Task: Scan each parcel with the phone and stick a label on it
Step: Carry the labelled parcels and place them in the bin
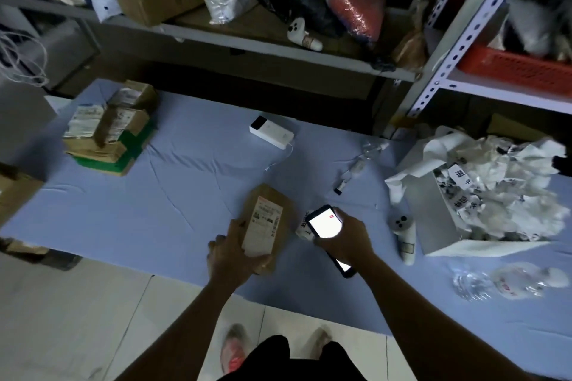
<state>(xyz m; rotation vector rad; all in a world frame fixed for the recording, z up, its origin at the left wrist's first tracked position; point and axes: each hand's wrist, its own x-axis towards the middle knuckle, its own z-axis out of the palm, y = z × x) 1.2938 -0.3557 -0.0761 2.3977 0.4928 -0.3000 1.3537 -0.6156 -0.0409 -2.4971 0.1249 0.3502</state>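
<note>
Low in the middle of the frame, the left hand (235, 257) is gripping a small brown parcel (274, 196), fingers curled round its near end. Just right of it, the right hand (348, 240) is clasping the lit phone (323, 223). They are probably scanning; next, the phone needs lining up over the parcel's waybill (263, 226).
</note>
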